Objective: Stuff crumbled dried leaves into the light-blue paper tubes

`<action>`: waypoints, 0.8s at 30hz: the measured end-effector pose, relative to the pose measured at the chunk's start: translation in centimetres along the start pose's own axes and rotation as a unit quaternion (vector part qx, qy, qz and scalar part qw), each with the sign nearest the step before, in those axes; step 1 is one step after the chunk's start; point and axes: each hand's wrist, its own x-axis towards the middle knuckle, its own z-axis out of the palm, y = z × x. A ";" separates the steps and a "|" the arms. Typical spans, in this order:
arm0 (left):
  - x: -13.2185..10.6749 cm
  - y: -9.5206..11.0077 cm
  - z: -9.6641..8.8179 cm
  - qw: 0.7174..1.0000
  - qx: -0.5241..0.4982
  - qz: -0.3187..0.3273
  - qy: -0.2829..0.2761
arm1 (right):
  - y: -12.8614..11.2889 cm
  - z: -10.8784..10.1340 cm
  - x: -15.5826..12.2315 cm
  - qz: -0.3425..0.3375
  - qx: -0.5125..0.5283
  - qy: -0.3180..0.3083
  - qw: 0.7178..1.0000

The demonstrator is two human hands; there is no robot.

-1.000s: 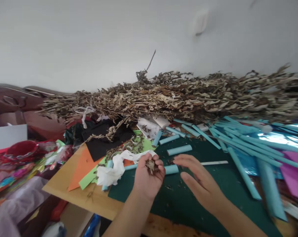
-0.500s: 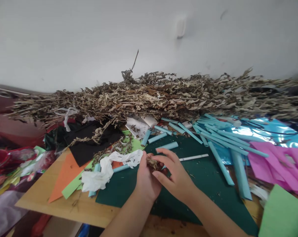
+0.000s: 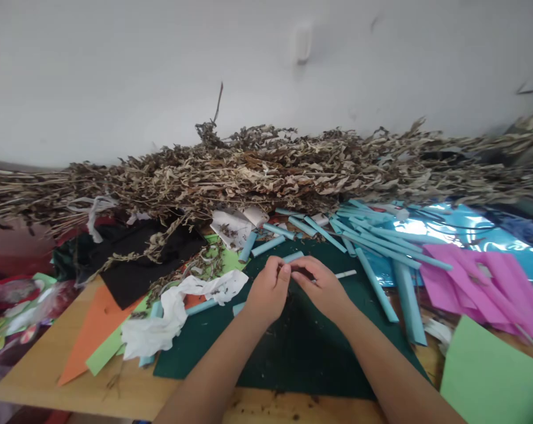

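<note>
Blue paper roll just beyond fingertips at 12 o'clock, partly hidden; likely light, hollow, easily dented, best held gently around middle. Left hand, right hand curled, fingertips close together; cannot tell whether grip grasps anything. Dark green sheet below, on counter. Crumpled tissue, 9 o'clock. Dried plant bundle, farther 12 o'clock.

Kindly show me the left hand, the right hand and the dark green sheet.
Left hand (image 3: 268, 291), head view: middle of the hand.
Right hand (image 3: 323, 290), head view: middle of the hand.
Dark green sheet (image 3: 308, 356), head view: bare part between the forearms.
</note>
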 end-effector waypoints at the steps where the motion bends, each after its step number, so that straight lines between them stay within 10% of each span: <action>1: 0.1 -0.2 0.0 0.999 0.030 0.024 0.001 | 0.3 -0.2 -0.1 0.019 -0.008 -0.009 1.000; 17: 0.3 -2.0 -1.7 0.984 -0.044 0.111 -0.131 | 0.1 -2.2 -0.4 0.088 -0.158 -0.174 0.968; 21: 0.6 -0.6 -2.7 0.967 0.161 0.168 -0.103 | 0.2 -2.6 -0.5 0.092 -0.253 -0.183 0.945; 24: 0.5 0.1 -3.0 0.904 0.353 0.192 -0.144 | 0.2 -2.5 -0.7 0.075 -0.303 -0.214 0.926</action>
